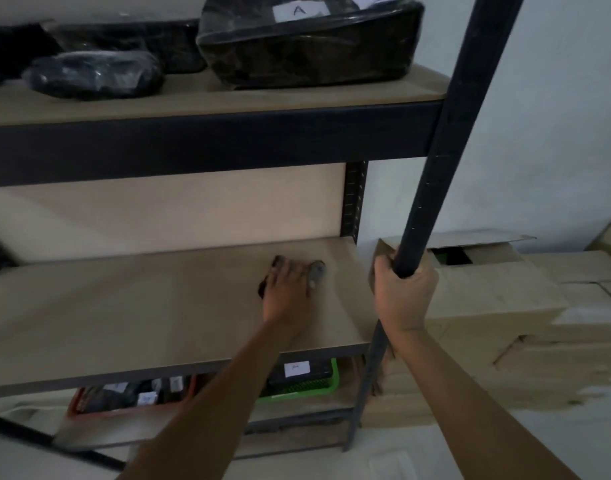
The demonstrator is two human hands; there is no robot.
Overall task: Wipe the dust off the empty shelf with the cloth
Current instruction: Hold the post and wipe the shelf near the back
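Right hand [402,294] grips the post [446,161] at the shelf's [124,313] right edge. Left hand [287,292], fingers spread flat, presses the cloth [317,271] far right; bare board stretches left.

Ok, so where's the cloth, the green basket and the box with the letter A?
cloth [317,271], head view, on the grey bit peeking out beside the left hand's fingers.
green basket [302,388], head view, on its front mesh wall.
wrapped box labelled A [307,46], head view, on its plastic-covered front.
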